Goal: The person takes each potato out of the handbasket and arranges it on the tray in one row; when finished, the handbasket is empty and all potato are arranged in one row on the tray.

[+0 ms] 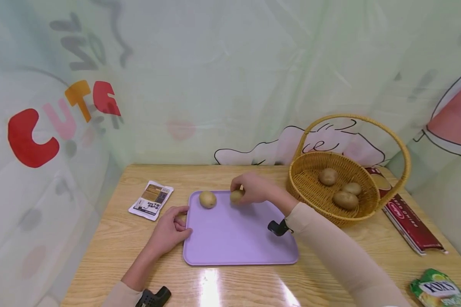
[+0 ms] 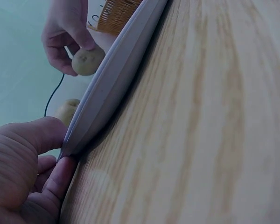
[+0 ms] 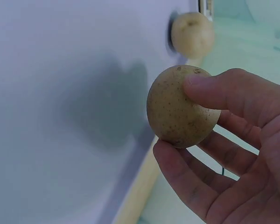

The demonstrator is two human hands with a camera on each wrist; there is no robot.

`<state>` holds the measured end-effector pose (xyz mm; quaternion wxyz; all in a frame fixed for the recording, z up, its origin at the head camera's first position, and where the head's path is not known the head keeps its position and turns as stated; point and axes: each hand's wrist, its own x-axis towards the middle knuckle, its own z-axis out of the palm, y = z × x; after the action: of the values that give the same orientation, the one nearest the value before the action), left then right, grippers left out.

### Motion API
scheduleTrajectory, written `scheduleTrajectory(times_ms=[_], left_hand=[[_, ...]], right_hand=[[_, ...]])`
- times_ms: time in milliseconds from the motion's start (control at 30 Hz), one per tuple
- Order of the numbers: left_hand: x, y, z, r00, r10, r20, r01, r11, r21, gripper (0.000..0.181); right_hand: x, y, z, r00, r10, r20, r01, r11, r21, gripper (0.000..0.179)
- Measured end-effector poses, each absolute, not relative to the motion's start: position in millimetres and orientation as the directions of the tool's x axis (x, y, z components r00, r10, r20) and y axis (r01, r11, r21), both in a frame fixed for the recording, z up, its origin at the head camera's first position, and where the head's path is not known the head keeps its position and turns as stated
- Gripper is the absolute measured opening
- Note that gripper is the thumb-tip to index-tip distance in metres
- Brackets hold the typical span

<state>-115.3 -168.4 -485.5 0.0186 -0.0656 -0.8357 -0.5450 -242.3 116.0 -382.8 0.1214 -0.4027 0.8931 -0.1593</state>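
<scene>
A lilac tray [image 1: 234, 238] lies on the wooden table, and one potato [image 1: 207, 199] rests in its far left corner. Over the tray's far side my right hand [image 1: 252, 187] holds a second potato [image 3: 177, 109] between thumb and fingers. In the right wrist view that potato casts a shadow on the tray and looks raised off it. My left hand [image 1: 170, 228] is at the tray's left edge. The left wrist view shows its thumb and fingers [image 2: 60, 177] pinching the rim.
At the right stands a wicker basket [image 1: 305, 181] with a tall handle, holding several potatoes [image 1: 345, 199]. A dark red box [image 1: 411, 221] lies beside it, and a green FOX'S bag [image 1: 439, 288] is near the front right. A white packet [image 1: 151, 200] lies at the left. Printed curtains hang behind.
</scene>
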Motion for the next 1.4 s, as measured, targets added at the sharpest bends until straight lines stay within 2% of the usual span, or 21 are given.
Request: scheduleTrajectory(times_ms=[233, 467, 867, 1200, 1400], left_hand=[[-115.9, -167.3, -483.8, -0.991, 0.092, 0.095, 0.123, 0.391, 0.912, 0.062], [-114.9, -167.6, -481.9, -0.990, 0.087, 0.107, 0.133, 0.401, 0.906, 0.062], [-114.6, -167.8, -481.6, -0.992, 0.093, 0.088, 0.119, 0.419, 0.900, 0.062], [-112.4, -166.6, -482.9, -0.990, 0.085, 0.110, 0.136, 0.424, 0.895, 0.063], [-112.2, -166.4, -481.0, -0.992, 0.084, 0.095, 0.122, 0.419, 0.900, 0.062]], right_hand=[[-241.9, 99.7, -390.5, -0.638, -0.759, -0.133, -0.678, 0.635, -0.371, 0.023], [-239.4, 90.3, -393.9, -0.613, -0.781, -0.117, -0.705, 0.608, -0.365, 0.027], [-234.9, 90.3, -390.7, -0.644, -0.755, -0.120, -0.666, 0.631, -0.397, 0.031], [-233.0, 116.7, -368.4, -0.659, -0.747, -0.085, -0.648, 0.621, -0.441, 0.038], [-233.9, 137.1, -344.4, -0.673, -0.740, -0.010, -0.655, 0.602, -0.457, 0.037]])
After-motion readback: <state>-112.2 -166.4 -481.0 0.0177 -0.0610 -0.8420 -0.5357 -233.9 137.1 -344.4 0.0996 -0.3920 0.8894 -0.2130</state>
